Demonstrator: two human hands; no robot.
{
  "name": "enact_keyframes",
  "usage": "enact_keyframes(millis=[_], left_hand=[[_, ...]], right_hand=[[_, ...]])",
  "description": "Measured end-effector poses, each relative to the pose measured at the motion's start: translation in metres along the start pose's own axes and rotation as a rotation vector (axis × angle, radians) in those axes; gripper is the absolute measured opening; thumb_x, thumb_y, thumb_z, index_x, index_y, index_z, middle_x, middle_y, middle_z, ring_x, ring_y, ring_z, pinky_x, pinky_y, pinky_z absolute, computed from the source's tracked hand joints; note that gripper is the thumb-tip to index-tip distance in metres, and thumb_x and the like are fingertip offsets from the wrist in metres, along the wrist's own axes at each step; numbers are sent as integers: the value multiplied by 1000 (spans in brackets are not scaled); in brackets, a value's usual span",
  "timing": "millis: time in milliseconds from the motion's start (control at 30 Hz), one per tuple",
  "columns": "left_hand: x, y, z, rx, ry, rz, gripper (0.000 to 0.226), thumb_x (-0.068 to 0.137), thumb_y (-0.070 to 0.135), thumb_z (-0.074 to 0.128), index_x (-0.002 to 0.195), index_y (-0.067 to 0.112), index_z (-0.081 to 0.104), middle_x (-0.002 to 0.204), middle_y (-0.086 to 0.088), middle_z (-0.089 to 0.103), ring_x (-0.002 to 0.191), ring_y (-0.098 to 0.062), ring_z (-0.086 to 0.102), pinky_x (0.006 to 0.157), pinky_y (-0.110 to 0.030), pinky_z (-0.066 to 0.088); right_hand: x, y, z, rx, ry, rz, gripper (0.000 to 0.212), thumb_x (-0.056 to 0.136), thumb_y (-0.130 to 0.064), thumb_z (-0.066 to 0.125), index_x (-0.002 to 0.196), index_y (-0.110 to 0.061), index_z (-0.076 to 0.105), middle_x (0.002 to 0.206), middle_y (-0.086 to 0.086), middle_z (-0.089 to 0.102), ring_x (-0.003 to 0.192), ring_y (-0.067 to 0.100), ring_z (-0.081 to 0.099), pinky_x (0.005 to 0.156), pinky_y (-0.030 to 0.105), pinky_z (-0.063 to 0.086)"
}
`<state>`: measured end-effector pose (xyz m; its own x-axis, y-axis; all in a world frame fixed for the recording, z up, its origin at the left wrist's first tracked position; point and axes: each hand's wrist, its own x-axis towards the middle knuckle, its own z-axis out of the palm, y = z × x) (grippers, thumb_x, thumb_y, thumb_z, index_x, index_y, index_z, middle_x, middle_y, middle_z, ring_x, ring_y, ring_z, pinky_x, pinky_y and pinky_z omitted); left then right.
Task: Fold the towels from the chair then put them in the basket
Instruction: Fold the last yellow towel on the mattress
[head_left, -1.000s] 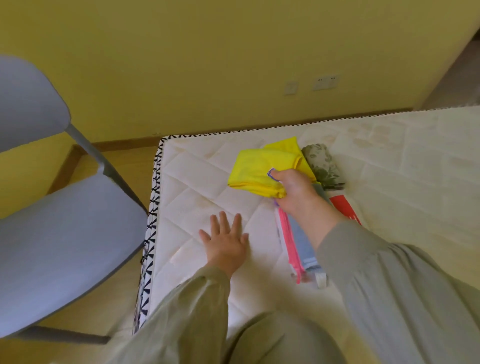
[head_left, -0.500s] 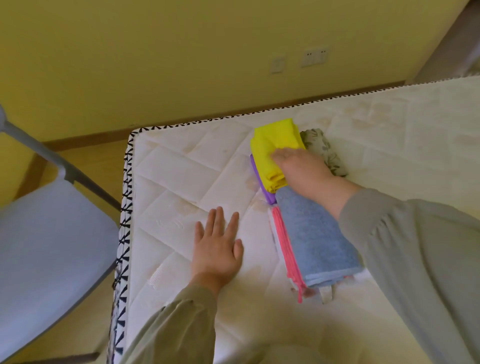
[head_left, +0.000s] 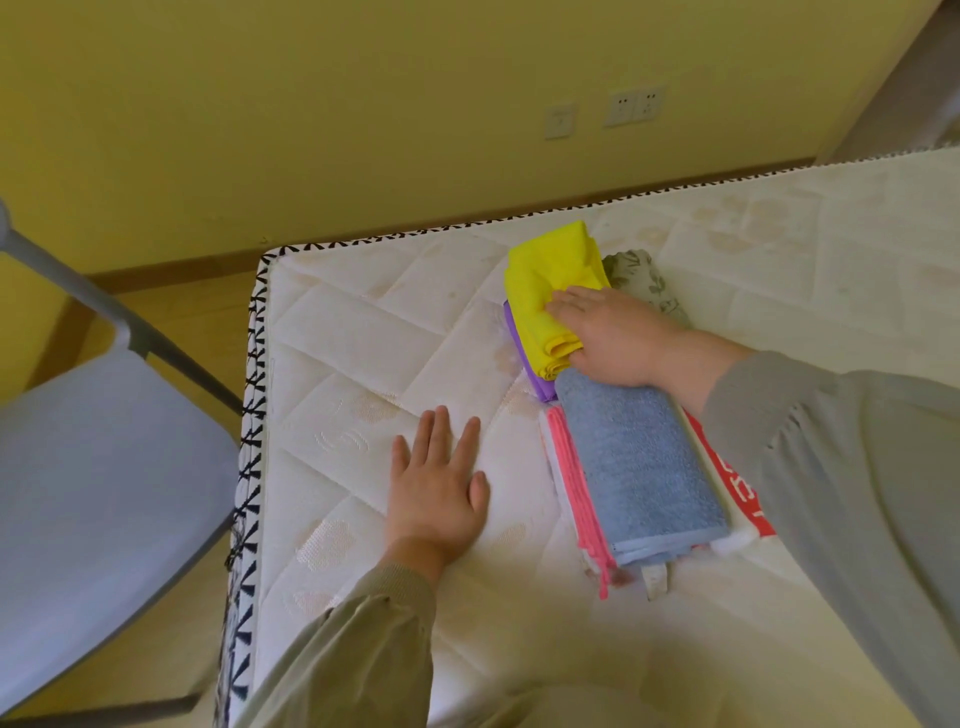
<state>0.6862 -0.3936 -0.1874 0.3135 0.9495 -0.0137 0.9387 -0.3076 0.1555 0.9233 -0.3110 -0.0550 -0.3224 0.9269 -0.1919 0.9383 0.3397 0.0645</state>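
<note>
Pressing down on the yellow towel (head_left: 545, 291) is your right hand (head_left: 613, 338) — fingers straight and laid flat across the cloth, not curled round it, with the palm at its rolled near end. Your left hand (head_left: 436, 493) lies flat on the mattress (head_left: 363, 364), fingers spread, holding nothing.

The towels sit in a line on the bed, ahead of you and to your right. The yellow towel is at the far end over a purple towel (head_left: 530, 374). The blue towel (head_left: 639, 462) is at the near end over a pink towel (head_left: 571, 493) and others. The line's long axis runs from you toward the wall, leaning a little left as it goes away.

Your right hand is on the line. Your left is apart from it on its left side, level with the middle of the blue towel and near the pink edge.

The move ahead, as I judge it, turns on that layout — the bundle is long and narrow, and one hand at the far end would likely not lift it whole. You would do well to bring the left hand across to the near end and take both ends along the axis.

The chair (head_left: 93, 467) stands to your left, beside the bed. No basket shows, so I cannot tell which way you must carry them.
</note>
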Motion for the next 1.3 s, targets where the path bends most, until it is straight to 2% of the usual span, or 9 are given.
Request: enact_keyframes(millis=[100, 167, 233, 300, 367, 467, 533, 933, 1300], left_hand=[[0, 0, 0, 7, -1, -3, 68, 86, 45, 11, 151, 28, 13, 159, -12, 8, 148, -27, 0, 116, -51, 5], [1, 0, 0, 12, -10, -4, 68, 86, 45, 11, 151, 28, 11, 159, -12, 7, 147, -26, -1, 116, -51, 4], [2, 0, 1, 10, -17, -3, 67, 86, 46, 10, 151, 29, 8, 160, -11, 5, 147, -26, -2, 116, -51, 2], [1, -1, 2, 3, -13, -5, 68, 86, 46, 10, 151, 29, 9, 160, -11, 6, 147, -25, -2, 116, -51, 2], [1, -1, 3, -4, -5, -5, 68, 86, 46, 11, 151, 29, 11, 160, -11, 7, 148, -26, -1, 116, -51, 3], [1, -1, 4, -4, 5, -2, 67, 86, 45, 13, 151, 28, 13, 159, -12, 9, 147, -26, 0, 116, -52, 4], [1, -2, 4, -11, 8, -3, 67, 86, 45, 14, 151, 28, 14, 159, -12, 10, 147, -26, 1, 116, -52, 4], [1, -1, 3, -28, 18, 1, 66, 87, 44, 16, 151, 28, 14, 159, -12, 9, 147, -27, 1, 116, -51, 4], [0, -2, 4, -31, -11, -3, 66, 87, 43, 17, 151, 28, 10, 160, -11, 5, 147, -26, -3, 116, -51, 0]], right_hand=[[6, -5, -6, 85, -42, 82, 62, 95, -54, 36, 142, -14, 39, 156, 5, 26, 145, 20, 15, 117, 39, 14], [16, -12, -15, 125, 126, 140, 60, 96, -55, 29, 121, -13, 63, 151, 5, 36, 143, 22, 19, 116, 41, 12], [30, -22, -23, 207, 326, 212, 58, 99, -50, 28, 110, -10, 69, 151, 8, 35, 143, 24, 19, 116, 41, 10], [46, -28, -26, 277, 375, 286, 55, 98, -51, 29, 126, -14, 59, 157, 9, 22, 146, 24, 11, 116, 44, 5], [58, -24, -19, 248, 253, 328, 61, 94, -60, 27, 144, -26, 36, 160, 5, 3, 147, 25, -2, 115, 52, -1], [63, -8, 8, 212, 15, 331, 73, 87, -73, 26, 149, -41, 8, 160, -3, -12, 146, 25, -12, 113, 59, -2], [61, -2, 33, 241, -20, 324, 76, 85, -74, 27, 149, -42, -1, 159, -5, -14, 146, 24, -12, 114, 59, 0], [66, 2, 70, 223, 139, 307, 72, 89, -66, 26, 150, -38, -2, 160, -4, -8, 147, 23, -7, 116, 54, 1], [63, -4, 48, 153, 62, 319, 73, 89, -65, 30, 150, -38, 1, 160, -4, -6, 147, 24, -5, 114, 57, 2]])
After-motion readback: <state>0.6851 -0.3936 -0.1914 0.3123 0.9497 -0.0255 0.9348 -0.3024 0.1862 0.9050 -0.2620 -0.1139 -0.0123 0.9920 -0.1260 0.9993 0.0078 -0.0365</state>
